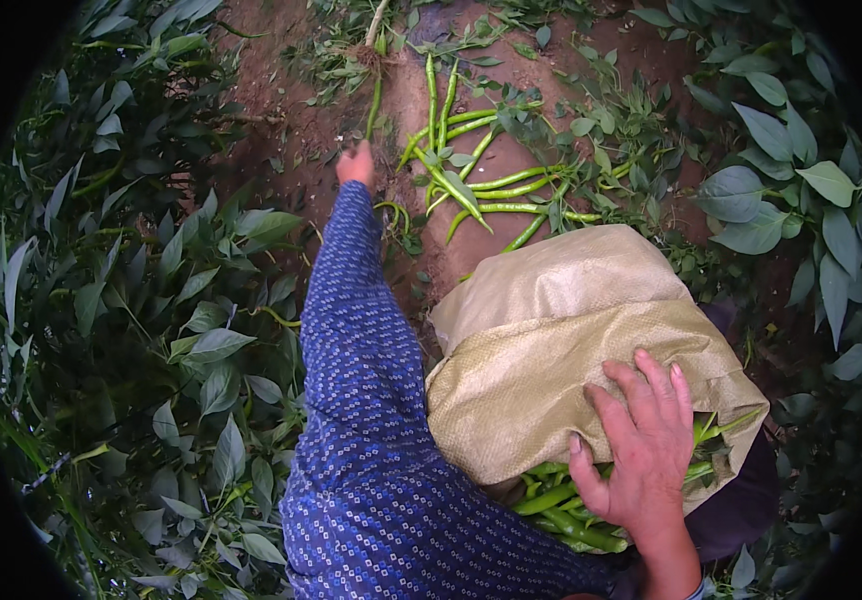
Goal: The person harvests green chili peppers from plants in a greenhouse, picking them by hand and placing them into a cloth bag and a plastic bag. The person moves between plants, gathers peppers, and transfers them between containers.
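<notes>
My left hand (356,163) reaches out over the soil with its fingers closed at the near end of a long green chili pepper (376,105). Beside it, to the right, several more long green peppers (506,180) lie loosely on the ground. A tan woven plastic sack (543,367) leans close in front of me, its mouth towards my body. My right hand (637,442) lies flat with spread fingers on the folded rim of the sack. Green peppers (573,510) show inside the mouth, partly hidden by that hand and my blue patterned sleeve (363,360).
Leafy pepper plants crowd the left side (213,345) and the right side (768,187). An uprooted stem with bare roots (369,56) lies beyond my left hand. Cut leaves and weeds (618,120) are strewn over the reddish soil (266,75).
</notes>
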Demonstrator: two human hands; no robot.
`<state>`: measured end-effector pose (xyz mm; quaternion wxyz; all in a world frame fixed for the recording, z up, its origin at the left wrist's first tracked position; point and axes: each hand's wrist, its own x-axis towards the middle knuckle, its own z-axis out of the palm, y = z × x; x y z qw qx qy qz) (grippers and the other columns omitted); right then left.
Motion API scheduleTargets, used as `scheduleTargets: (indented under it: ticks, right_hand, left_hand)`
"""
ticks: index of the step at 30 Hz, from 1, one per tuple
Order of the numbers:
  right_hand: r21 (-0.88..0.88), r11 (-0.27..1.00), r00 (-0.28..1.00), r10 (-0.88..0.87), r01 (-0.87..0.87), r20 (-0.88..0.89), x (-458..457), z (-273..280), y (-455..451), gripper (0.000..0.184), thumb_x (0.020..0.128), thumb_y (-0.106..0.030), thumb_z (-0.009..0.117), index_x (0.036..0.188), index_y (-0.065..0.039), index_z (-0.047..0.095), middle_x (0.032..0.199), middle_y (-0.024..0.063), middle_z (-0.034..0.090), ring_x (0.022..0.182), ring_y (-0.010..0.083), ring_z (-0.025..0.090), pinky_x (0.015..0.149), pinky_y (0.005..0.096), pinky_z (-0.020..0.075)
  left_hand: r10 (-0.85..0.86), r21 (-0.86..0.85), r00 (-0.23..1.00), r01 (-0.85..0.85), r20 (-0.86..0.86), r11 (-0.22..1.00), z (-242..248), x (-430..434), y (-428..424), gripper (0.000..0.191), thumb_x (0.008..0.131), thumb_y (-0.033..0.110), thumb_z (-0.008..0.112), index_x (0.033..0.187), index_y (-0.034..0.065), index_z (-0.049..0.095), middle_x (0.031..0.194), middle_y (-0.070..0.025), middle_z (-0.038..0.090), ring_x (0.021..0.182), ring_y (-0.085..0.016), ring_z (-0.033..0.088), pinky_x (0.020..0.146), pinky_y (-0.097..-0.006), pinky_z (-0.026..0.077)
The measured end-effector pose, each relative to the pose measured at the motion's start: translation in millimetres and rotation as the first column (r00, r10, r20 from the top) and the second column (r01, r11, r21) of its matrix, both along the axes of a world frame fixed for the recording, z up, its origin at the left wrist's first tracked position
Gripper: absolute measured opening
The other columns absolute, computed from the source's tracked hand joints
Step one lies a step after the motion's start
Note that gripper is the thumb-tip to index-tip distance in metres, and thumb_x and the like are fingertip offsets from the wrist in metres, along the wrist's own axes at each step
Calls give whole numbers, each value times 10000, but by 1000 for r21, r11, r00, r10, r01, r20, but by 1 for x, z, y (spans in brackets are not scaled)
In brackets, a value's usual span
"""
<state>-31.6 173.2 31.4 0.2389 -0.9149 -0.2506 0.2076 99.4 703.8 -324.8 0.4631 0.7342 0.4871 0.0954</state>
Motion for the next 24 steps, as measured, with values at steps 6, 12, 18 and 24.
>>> scheduleTargets:
  ticks: [6, 12, 18, 24]
  right_hand:
    - [3, 1000, 999, -5, 4, 41, -5, 0, 1, 447, 808, -339, 717, 1122, -22, 717, 1284, 160, 622, 1343, 378, 500, 1180, 571, 298]
    - [21, 1000, 998, -13, 12, 59, -4, 4, 1, 418, 835, -327, 699, 1116, -18, 717, 1284, 167, 627, 1332, 386, 511, 1182, 554, 304]
    - [89, 996, 989, -32, 20, 142, -13, 0, -5, 406, 859, -321, 695, 1132, -20, 713, 1279, 179, 639, 1318, 386, 527, 1173, 560, 317]
    - [78, 997, 983, -27, 13, 183, -22, -1, -11, 406, 868, -315, 694, 1149, -23, 707, 1309, 171, 621, 1344, 376, 509, 1176, 557, 312]
  left_hand:
    - [-239, 295, 939, 307, -246, 905, -43, -2, -85, 618, 891, 429, 673, 1305, -27, 621, 1244, -310, 652, 1185, -439, 627, 1059, -480, 473]
    - [-332, 365, 894, 429, -300, 826, -23, -3, -116, 613, 845, 395, 712, 1285, -23, 626, 1231, -288, 637, 1153, -447, 625, 1040, -485, 490]
    - [-469, 185, 849, 515, -243, 837, 7, -72, -154, 503, 878, 364, 739, 1219, -3, 708, 1171, -232, 735, 1100, -325, 712, 975, -399, 542]
    - [-626, 371, 723, 689, -293, 623, 28, -95, -202, 389, 880, 281, 739, 1149, 1, 716, 1108, -204, 735, 1003, -356, 722, 914, -439, 565]
